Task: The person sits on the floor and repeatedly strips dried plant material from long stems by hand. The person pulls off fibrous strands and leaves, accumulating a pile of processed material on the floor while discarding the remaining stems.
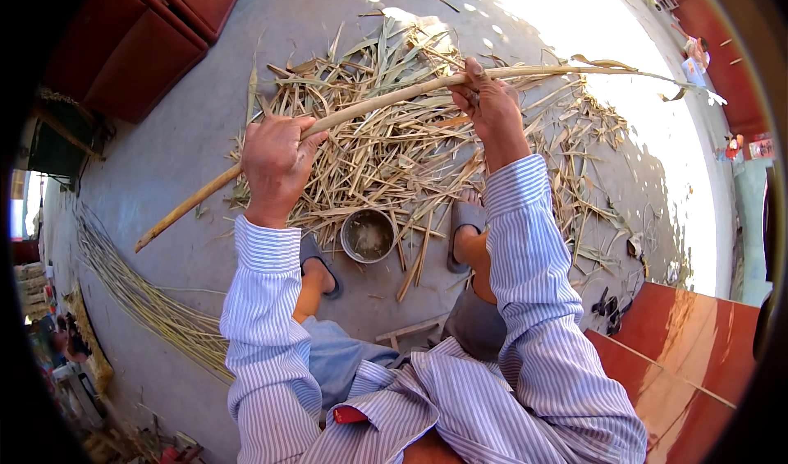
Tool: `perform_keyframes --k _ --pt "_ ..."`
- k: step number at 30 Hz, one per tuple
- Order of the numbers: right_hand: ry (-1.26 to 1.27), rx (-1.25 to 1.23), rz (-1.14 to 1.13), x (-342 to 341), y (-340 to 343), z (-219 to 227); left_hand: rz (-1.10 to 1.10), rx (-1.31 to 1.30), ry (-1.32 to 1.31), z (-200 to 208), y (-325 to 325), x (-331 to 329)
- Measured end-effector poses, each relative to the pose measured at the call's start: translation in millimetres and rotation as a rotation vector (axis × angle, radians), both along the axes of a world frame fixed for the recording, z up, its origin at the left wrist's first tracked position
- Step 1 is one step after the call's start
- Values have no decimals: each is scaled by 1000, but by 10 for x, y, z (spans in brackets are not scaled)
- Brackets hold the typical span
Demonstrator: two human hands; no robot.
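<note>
Both hands (277, 153) (496, 112) grip a stalk (386, 100); a bowl (368, 259) holds murky liquid (368, 234).

The stalk (386, 100) looks woody, pretty smooth and matt, while the dry leaves (369, 160) seem papery and rough. Floor's (180, 160) dull grey concrete, fairly smooth. Bowl (368, 259) looks like metal, sandals (467, 217) like matt rubber, shirt's (533, 275) thin creased cloth, and that red board (726, 341) is kinda glossy.
</note>
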State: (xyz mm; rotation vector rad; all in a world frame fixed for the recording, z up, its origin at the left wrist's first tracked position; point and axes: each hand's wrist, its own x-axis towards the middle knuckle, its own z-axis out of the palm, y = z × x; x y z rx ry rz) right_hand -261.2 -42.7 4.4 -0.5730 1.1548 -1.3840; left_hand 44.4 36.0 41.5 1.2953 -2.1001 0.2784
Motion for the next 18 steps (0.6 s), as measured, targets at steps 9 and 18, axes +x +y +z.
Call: perform_keyframes --k 9,18 --pt "137 -63 80 286 204 112 -55 157 515 -139 -75 -488" --pt "139 -104 -35 45 94 55 385 56 396 233 -237 380"
